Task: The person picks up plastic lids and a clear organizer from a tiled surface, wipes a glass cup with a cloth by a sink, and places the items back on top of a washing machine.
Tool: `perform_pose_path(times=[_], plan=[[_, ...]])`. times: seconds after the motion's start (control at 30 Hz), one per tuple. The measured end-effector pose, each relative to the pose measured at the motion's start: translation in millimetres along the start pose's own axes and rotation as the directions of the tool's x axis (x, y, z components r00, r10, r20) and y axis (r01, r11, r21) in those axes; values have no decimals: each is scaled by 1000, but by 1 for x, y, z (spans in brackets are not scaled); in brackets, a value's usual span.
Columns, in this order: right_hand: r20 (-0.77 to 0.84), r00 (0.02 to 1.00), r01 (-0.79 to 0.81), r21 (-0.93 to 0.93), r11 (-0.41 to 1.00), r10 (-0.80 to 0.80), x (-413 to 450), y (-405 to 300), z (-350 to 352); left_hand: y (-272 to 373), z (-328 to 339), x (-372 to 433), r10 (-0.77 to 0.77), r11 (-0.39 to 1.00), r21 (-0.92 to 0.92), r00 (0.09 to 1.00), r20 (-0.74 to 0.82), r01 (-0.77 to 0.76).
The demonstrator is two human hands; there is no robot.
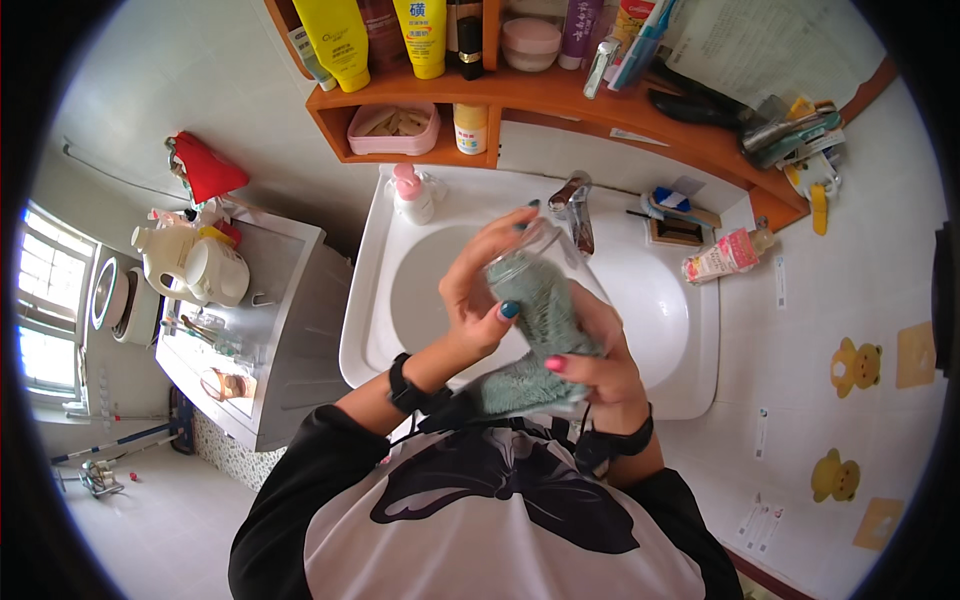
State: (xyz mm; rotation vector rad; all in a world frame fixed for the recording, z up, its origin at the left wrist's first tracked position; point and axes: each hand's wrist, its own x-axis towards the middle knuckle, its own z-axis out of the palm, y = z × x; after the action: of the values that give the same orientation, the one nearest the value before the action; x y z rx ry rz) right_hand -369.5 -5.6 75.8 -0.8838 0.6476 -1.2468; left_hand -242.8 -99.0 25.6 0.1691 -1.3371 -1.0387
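Note:
Over the white washbasin [367, 300] I have a clear cup [536, 244] tilted in front of me. My left hand [480, 292] wraps around the cup's side, thumb near and fingers at the far end. A fluffy grey-green cloth [536, 307] is bunched at the cup, and part of it seems to lie inside. My right hand [607, 352] grips the cloth, its thumb pressed on the near folds. The cloth's loose end hangs toward my shirt. Behind the cup stands the chrome faucet [577, 210].
A pump bottle [412, 199] stands at the basin's back left, and a pink-labelled bottle [727, 255] at its right edge. Brushes [679, 214] lie at the back right. A wooden shelf [420, 90] with toiletries overhangs the back. At left is a washing machine [289, 300] bearing jugs.

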Motion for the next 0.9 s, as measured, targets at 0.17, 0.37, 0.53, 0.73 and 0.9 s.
perform_pose_path(times=[0.17, 0.37, 0.53, 0.73, 0.9], plan=[[204, 978, 167, -655, 737, -41, 7, 7, -1, 45, 10, 17, -557, 822, -157, 831, -16, 548], [272, 962, 28, -96, 995, -1, -1, -5, 12, 28, 4, 5, -160, 942, -294, 987, 31, 162], [-32, 996, -64, 346, 936, 81, -1, -6, 24, 13, -8, 2, -282, 910, -281, 952, 120, 305], [198, 967, 255, -781, 570, -161, 10, 8, -2, 43, 18, 21, -546, 832, -159, 834, -76, 531], [132, 980, 189, -434, 881, -145, 9, 7, 11, 37, 26, 16, -444, 885, -255, 871, -209, 390]])
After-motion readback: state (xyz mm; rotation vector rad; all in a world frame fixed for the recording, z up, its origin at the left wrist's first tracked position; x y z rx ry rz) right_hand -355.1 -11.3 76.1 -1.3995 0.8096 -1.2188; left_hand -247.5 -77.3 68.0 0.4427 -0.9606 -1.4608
